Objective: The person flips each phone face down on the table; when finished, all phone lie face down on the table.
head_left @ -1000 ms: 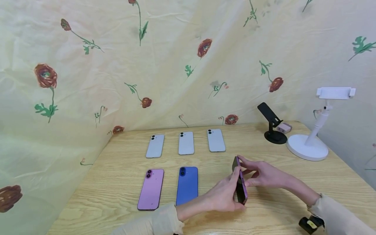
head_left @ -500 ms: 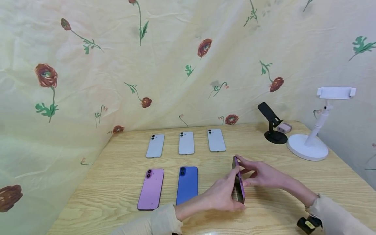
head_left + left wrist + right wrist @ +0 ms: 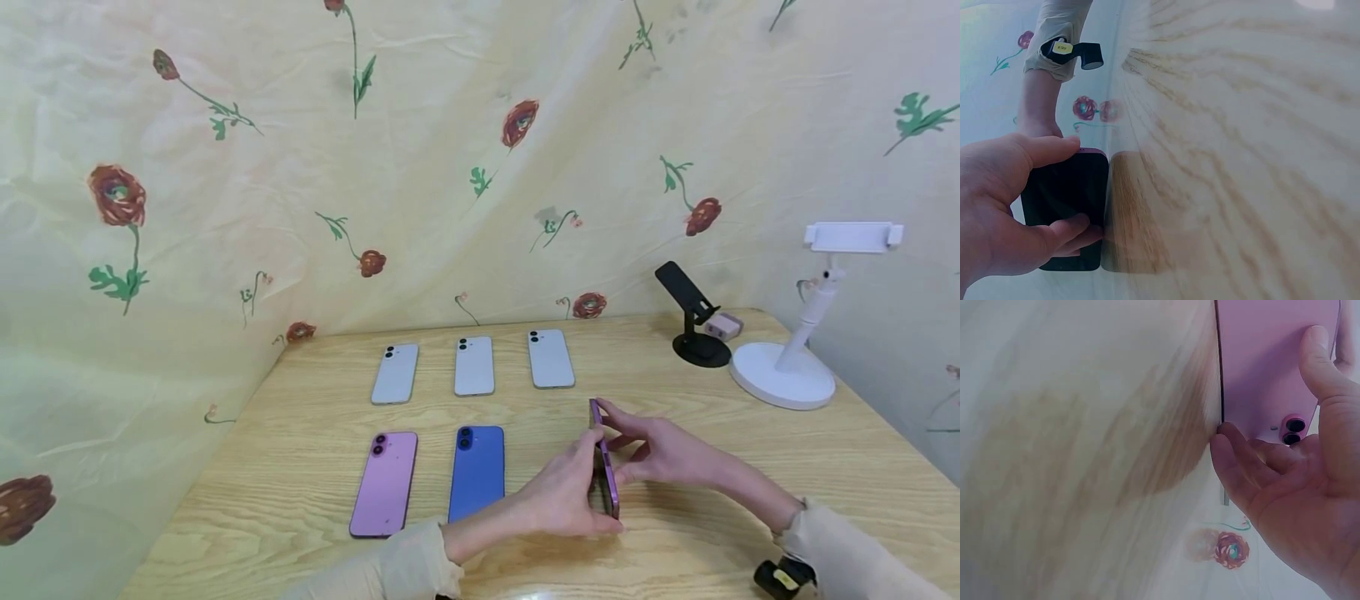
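Observation:
Both hands hold a pink-purple phone (image 3: 609, 479) on its long side at or just above the wooden table (image 3: 697, 550). My left hand (image 3: 558, 493) grips its near end; in the left wrist view the thumb lies at that end's edge and fingers press the dark screen (image 3: 1072, 187). At the far, camera end is my right hand (image 3: 660, 454). The right wrist view shows its thumb on the pink back (image 3: 1260, 362) and its other fingers curled at the end by the lenses. Left of the hands lie a blue phone (image 3: 477, 471) and another pink-purple phone (image 3: 384, 483), backs up.
Three white phones (image 3: 394, 373), (image 3: 474, 367), (image 3: 551, 358) lie backs up in a row behind. At the back right stand a black phone stand (image 3: 697, 321), a small pale pink block (image 3: 724, 327) and a taller white stand (image 3: 802, 350). A flowered cloth (image 3: 420, 167) hangs behind the table.
The held phone has turned more upright, showing less screen and more of its side edge. Both hands have shifted slightly left with it. The other phones stay put.

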`<state>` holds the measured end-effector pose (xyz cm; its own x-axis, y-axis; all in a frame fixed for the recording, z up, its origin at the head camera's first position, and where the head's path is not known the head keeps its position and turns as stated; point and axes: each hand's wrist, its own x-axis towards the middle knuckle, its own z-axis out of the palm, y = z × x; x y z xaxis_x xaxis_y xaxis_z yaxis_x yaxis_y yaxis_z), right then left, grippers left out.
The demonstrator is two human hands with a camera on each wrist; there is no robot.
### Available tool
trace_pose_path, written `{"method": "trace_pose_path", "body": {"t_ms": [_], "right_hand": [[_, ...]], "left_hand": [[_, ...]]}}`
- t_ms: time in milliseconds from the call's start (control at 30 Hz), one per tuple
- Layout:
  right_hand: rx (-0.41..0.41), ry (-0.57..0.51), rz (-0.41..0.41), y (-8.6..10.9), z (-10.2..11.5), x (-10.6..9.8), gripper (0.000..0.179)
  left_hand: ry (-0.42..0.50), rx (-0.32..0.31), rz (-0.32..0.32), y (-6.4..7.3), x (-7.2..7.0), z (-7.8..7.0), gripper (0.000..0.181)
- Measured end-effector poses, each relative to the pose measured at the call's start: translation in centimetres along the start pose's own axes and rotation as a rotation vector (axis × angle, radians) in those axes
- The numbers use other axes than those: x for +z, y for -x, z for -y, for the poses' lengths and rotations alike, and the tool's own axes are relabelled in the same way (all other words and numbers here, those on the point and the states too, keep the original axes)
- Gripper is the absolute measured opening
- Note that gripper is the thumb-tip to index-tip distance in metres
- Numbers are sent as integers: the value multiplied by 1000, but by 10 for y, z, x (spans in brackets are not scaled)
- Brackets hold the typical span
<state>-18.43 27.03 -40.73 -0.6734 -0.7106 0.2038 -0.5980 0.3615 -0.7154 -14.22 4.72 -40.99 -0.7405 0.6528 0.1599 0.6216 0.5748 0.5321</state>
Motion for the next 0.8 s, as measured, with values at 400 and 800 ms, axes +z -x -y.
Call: {"method": "trace_pose_path", "body": {"t_ms": [400, 800], "right_hand": [[-39, 68, -21, 0, -3, 5, 100], [-26, 123, -51, 0, -3, 9, 99]], "left_hand": [[38, -40, 3, 3, 0, 1, 111], [62, -74, 0, 5, 0, 0, 115]]}}
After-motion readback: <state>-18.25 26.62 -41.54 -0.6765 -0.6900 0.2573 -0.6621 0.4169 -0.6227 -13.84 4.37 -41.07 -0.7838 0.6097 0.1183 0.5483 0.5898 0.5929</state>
